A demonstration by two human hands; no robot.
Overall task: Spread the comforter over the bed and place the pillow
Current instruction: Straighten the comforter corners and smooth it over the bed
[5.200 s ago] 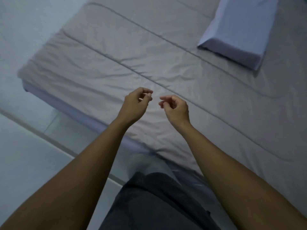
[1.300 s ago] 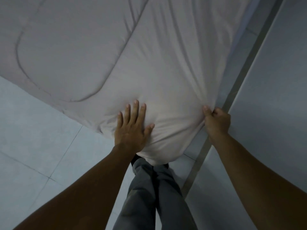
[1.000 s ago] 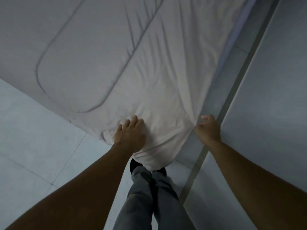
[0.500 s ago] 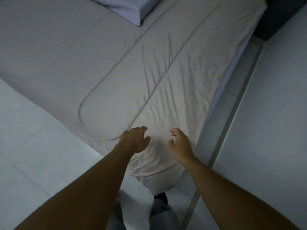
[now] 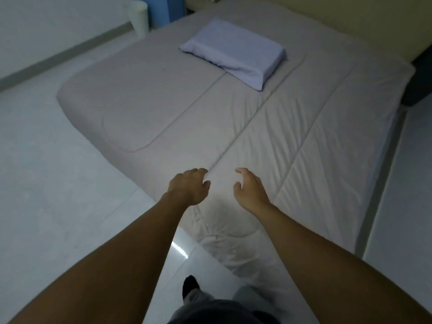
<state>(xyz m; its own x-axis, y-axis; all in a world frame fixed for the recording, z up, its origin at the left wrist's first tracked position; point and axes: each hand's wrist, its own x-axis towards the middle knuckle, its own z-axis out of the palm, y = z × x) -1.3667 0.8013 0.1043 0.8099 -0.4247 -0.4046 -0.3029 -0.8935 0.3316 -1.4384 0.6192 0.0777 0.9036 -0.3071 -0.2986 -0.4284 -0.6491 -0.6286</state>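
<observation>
The pale grey quilted comforter (image 5: 268, 136) lies spread flat over the whole bed, its near corner hanging toward the floor in front of me. A light blue pillow (image 5: 236, 53) rests on top of it near the far end. My left hand (image 5: 189, 187) hovers over the near corner with its fingers loosely curled and holding nothing. My right hand (image 5: 250, 189) hovers beside it, fingers apart and empty. A small gap separates the two hands.
White tiled floor (image 5: 58, 195) runs along the bed's left side and under my feet (image 5: 190, 287). A white cylindrical bin (image 5: 139, 17) stands by the far wall. A dark object (image 5: 418, 83) sits beyond the bed's right far corner. A pale wall panel (image 5: 406, 183) borders the right.
Both hands have let go of the comforter's near corner and lifted off it. The view has tilted up, so the whole bed and the pillow now show.
</observation>
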